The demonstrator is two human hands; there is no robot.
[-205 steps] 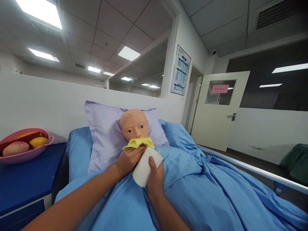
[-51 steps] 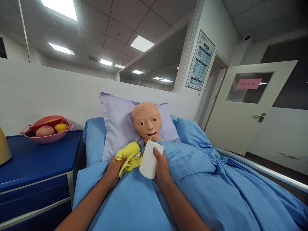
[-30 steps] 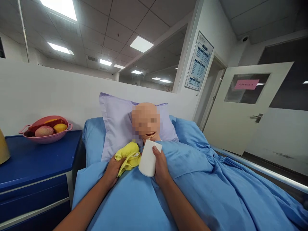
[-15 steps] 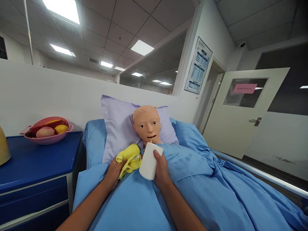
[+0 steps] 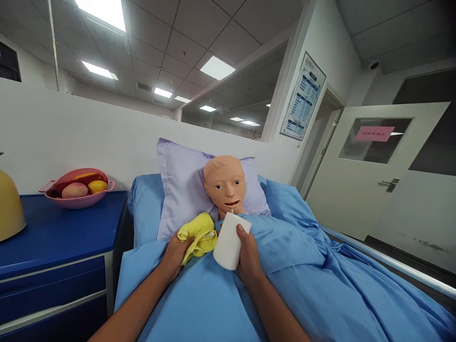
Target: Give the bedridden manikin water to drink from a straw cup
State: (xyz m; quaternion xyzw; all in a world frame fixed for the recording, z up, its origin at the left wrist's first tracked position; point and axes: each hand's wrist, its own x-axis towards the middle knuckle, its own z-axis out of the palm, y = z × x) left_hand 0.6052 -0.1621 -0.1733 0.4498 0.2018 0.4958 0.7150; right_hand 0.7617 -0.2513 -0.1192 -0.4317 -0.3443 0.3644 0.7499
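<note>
A training manikin (image 5: pixel 225 183) lies under a blue quilt (image 5: pixel 285 242), its head on a lilac pillow (image 5: pixel 181 185). My right hand (image 5: pixel 248 251) is closed around a white cup (image 5: pixel 230 242), thumb on the near side, the cup tilted just below the manikin's chin. A thin pale straw (image 5: pixel 232 211) sticks up from the cup toward the open mouth; whether its tip touches the lips I cannot tell. My left hand (image 5: pixel 175 256) grips a bunched yellow towel (image 5: pixel 199 235) beside the cup, near the manikin's neck. The fingers under the towel are partly hidden.
On the left, a blue bedside cabinet (image 5: pixel 71 237) bears a pink basket (image 5: pixel 80 203) of fruit and a yellow rounded object (image 5: pixel 10 209), cut off by the frame. A metal bed rail (image 5: pixel 392 263) runs along the right side. Beyond it stands an open door (image 5: pixel 370 190).
The whole view has shifted slightly, so everything appears a little further right. Both hands keep their hold on the towel and the cup, and the straw's tip seems slightly lower at the mouth.
</note>
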